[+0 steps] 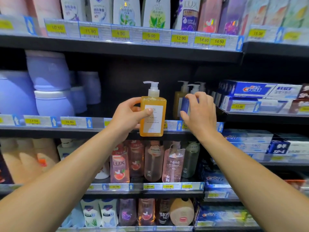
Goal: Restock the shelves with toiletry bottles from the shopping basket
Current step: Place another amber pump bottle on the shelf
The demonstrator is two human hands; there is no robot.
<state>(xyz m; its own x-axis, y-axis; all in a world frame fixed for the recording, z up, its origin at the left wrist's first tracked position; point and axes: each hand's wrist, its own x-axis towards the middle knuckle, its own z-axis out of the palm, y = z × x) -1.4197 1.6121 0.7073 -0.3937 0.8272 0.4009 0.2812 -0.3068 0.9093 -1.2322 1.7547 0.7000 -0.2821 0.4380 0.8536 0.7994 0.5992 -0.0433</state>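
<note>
Left hand (128, 113) has its fingers wrapped round an orange pump bottle (153, 113), upright in front of the middle shelf (93, 129), right hand (199, 113) pinches a blue bottle (184, 104) on that shelf, more pump bottles (178, 97) behind.

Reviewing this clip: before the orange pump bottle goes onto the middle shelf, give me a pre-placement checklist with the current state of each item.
1. Left hand grips the orange pump bottle firmly: ok.
2. Bottle upright, pump on top: ok.
3. White label faces outward: ok.
4. Open gap on the middle shelf behind the bottle: ok, dark empty space shows.
5. Right hand free to help: not ok, it pinches a blue bottle.
6. Matching price tag below the gap: cannot tell, it is hidden.
</note>
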